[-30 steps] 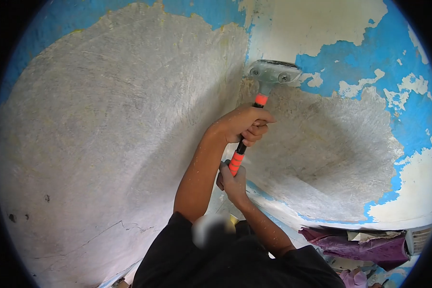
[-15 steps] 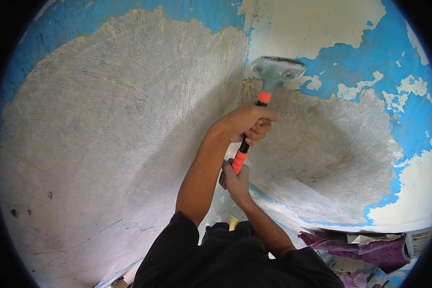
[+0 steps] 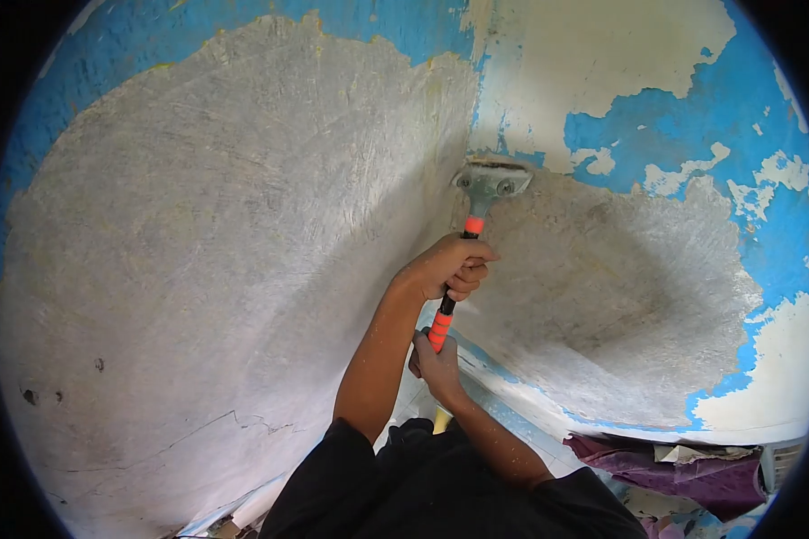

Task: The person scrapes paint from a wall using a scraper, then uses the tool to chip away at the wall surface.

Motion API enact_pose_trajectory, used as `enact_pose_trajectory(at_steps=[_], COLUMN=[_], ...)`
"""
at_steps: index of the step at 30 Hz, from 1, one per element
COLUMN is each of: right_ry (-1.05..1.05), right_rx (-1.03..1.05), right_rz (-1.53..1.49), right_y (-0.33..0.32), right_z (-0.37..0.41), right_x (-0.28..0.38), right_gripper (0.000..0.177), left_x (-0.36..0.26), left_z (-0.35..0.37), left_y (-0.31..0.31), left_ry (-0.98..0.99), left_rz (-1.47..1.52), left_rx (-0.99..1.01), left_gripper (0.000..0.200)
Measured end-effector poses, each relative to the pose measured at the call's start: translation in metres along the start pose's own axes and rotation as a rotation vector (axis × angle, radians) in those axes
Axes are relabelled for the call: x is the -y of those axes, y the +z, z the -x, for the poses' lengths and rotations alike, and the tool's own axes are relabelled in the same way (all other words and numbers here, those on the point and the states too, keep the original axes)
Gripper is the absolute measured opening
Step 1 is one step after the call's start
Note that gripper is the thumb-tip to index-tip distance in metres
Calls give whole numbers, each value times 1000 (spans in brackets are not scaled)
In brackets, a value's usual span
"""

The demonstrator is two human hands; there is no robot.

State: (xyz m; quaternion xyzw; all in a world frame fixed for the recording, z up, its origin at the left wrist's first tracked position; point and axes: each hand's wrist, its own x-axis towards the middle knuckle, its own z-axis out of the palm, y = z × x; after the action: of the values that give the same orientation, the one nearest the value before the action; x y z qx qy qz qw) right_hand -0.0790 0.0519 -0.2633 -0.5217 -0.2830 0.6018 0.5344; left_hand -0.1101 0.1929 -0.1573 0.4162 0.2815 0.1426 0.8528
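A scraper [image 3: 492,182] with a wide metal head and a black and orange handle points up toward the wall corner. My left hand [image 3: 451,268] is closed round the upper part of the handle, below the orange band. Lower down, my right hand [image 3: 436,361] grips the orange end of the handle. The head lies at the lower edge of the pale paint on the right wall [image 3: 593,278], close to the corner. Bare grey plaster shows on the left wall [image 3: 198,225] and under the blade.
Blue paint [image 3: 656,135] with flaked edges surrounds the scraped patch on the right wall. A purple cloth [image 3: 692,481] lies at the lower right beside a white slatted object [image 3: 782,463]. Thin cracks run across the lower left wall.
The scraper head has moved down and left, from the pale and blue paint toward the corner. Both hands have moved down slightly with the handle and keep their grip.
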Motion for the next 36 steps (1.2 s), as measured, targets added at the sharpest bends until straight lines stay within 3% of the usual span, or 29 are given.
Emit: enact_pose_trajectory(at_steps=[4, 7, 15, 19, 28, 31, 36], right_ry=[33, -49, 9, -21, -69, -91, -105], right_rx=[-20, -16, -55, -44, -186, -78, -118], right_rz=[-6, 96, -19, 30, 158, 130, 223], right_y=[-12, -11, -14, -20, -36, -40, -47], right_z=[1, -13, -10, -11, -10, -11, 0], right_x=[-22, -4, -23, -7, -18, 8, -11], right_gripper=[27, 25, 25, 27, 28, 26, 26], left_x=[17, -10, 17, 1, 19, -6, 21], left_z=[-5, -4, -13, -12, -21, -19, -21], left_y=[1, 3, -7, -2, 6, 11, 11], left_ry=[-27, -20, -15, -19, 46, 64, 48], left_rz=[-1, -25, 29, 27, 74, 82, 121], left_rx=[40, 52, 78, 89, 111, 179, 129], left_gripper=[41, 42, 45, 45, 47, 48, 48])
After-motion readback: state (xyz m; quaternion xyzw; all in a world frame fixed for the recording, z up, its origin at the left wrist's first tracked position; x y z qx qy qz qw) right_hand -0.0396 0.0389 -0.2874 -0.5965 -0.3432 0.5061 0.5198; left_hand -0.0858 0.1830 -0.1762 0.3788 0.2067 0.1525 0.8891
